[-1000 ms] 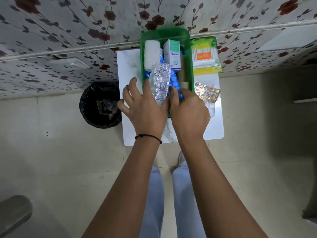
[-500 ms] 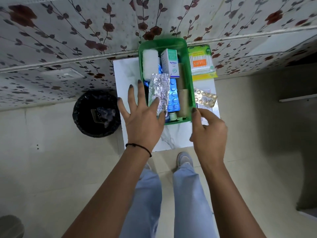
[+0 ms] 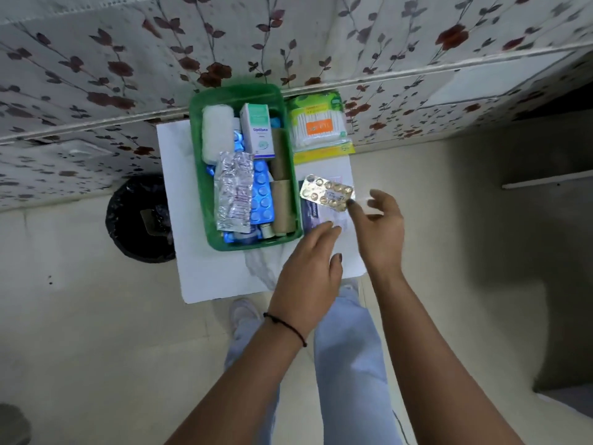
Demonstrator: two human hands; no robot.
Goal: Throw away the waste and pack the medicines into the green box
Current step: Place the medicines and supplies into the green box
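The green box (image 3: pixel 198 175) sits on a small white table (image 3: pixel 221 277) against the wall. It holds a white cotton roll (image 3: pixel 217 133), a white medicine carton (image 3: pixel 256 130), a silver blister strip (image 3: pixel 232 191), a blue blister pack (image 3: pixel 262 195) and brown rolls (image 3: pixel 283 191). Right of the box lie a gold blister strip (image 3: pixel 325 191) and, under it, a dark sachet (image 3: pixel 310 216) on paper. My left hand (image 3: pixel 308 271) is open, its fingertips at the sachet. My right hand (image 3: pixel 380 229) is open with its thumb tip at the gold strip's near corner.
A cotton-bud pack (image 3: pixel 321 123) lies at the back right of the table, touching the wall. A black-lined bin (image 3: pixel 141 216) stands on the floor left of the table. My legs and a shoe (image 3: pixel 244 311) are under the table's front edge.
Both hands have left the green box and moved right. The left hand now reaches the sachet, and the right hand has gone up to the gold strip. The silver strip stays in the box.
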